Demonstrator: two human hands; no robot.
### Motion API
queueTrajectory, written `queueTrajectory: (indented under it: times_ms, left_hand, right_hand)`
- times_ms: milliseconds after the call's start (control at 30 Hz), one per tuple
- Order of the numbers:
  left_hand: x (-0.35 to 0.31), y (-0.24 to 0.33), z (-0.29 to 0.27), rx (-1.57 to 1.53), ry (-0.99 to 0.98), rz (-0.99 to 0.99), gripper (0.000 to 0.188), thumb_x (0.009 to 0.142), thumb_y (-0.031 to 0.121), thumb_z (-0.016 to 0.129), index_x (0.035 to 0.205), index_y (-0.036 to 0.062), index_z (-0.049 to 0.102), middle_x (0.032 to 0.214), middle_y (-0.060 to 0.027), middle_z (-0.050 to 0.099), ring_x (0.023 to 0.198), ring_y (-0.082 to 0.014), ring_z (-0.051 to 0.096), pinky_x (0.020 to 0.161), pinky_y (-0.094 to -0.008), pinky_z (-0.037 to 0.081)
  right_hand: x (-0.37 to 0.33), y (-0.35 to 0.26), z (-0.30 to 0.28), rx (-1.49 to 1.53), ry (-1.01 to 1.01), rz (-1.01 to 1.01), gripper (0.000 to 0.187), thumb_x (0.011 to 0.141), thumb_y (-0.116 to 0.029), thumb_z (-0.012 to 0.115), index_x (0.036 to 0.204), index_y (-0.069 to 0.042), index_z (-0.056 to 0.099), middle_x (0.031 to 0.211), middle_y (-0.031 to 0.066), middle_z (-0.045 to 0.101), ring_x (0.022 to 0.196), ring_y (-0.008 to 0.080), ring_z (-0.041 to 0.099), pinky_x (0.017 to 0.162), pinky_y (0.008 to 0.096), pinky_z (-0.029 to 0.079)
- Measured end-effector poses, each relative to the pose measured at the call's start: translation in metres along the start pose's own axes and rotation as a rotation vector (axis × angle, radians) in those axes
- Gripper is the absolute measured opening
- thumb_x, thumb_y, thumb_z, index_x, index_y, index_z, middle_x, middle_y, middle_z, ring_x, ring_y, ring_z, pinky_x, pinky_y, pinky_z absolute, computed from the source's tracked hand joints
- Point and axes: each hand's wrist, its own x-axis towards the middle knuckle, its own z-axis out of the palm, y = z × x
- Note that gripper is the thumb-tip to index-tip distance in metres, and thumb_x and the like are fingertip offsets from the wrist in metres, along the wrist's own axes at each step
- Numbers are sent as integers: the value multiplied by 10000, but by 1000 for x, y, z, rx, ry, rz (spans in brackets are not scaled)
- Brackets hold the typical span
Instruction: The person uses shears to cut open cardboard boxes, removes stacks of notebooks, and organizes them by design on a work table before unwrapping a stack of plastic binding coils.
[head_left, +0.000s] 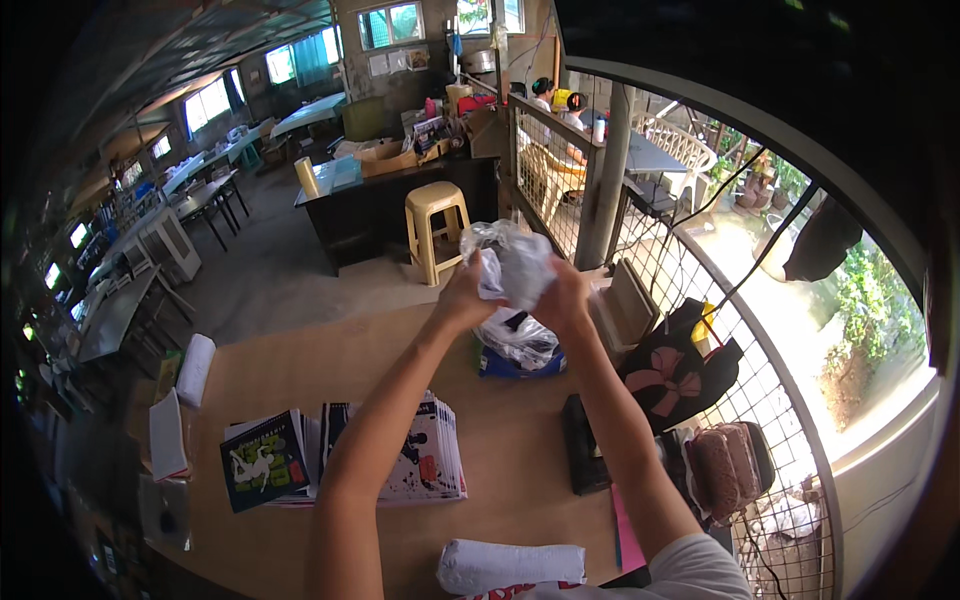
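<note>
Both hands are raised above the far side of a wooden table (pixel 300 370) and grip one crumpled clear plastic bag (pixel 515 262). My left hand (pixel 466 297) holds its left side and my right hand (pixel 563 300) its right side. Right below the hands, a second clear bag with dark contents (pixel 518 337) lies on a blue packet (pixel 512 367). Stacks of printed booklets (pixel 425 450) sit under my left forearm, with a dark-covered stack (pixel 265 460) further left.
A white roll (pixel 510 563) lies at the table's near edge, another white roll (pixel 195 368) at the left. A black box (pixel 582 445), a black bag with a pink bow (pixel 672 372) and a brown bag (pixel 722 470) sit along the wire mesh wall. A yellow stool (pixel 436 228) and people stand beyond.
</note>
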Motion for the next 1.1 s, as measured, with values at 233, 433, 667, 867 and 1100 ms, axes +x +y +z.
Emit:
queueTrajectory:
  times_ms: [233, 433, 667, 867, 1100]
  left_hand:
    - [11, 18, -30, -383, -197, -338, 910, 672, 15, 619, 1480, -9, 200, 1187, -200, 577, 757, -194, 642, 621, -307, 519]
    - [10, 18, -15, -399, -94, -76, 904, 650, 110, 611, 1424, -123, 206, 1381, -335, 391, 1312, -369, 405, 1079, -346, 334]
    - [-8, 21, -11, -396, -58, 52, 866, 674, 60, 605, 1431, -103, 217, 1419, -303, 365, 1169, -285, 488, 934, -308, 411]
    - [-24, 15, -32, -381, -134, -146, 875, 678, 0, 584, 1465, -56, 203, 1349, -248, 467, 827, -153, 556, 711, -250, 476]
    - [-27, 13, -8, -165, -185, 13, 839, 692, 79, 614, 1414, -114, 232, 1414, -319, 349, 1302, -369, 411, 1059, -357, 367]
  right_hand:
    - [62, -12, -20, -1702, -178, 20, 617, 628, -214, 776, 1161, -15, 538, 1073, 209, 589, 1105, 324, 555, 923, 361, 455]
    - [78, -18, -1, -2061, -912, 470, 509, 783, -127, 622, 1281, -128, 520, 1203, 162, 592, 1116, 301, 544, 971, 381, 419]
    - [100, 7, -40, -2281, -525, 574, 875, 657, -377, 771, 1360, -23, 387, 1288, 257, 524, 1213, 437, 478, 1050, 454, 358]
    - [91, 83, -63, -2269, -212, 674, 866, 758, -435, 691, 1398, -28, 270, 1393, 357, 325, 1196, 507, 470, 999, 450, 416]
    - [64, 111, -125, -2127, -150, 137, 912, 711, -300, 727, 1461, -120, 240, 1453, 285, 259, 1243, 478, 416, 1015, 468, 408]
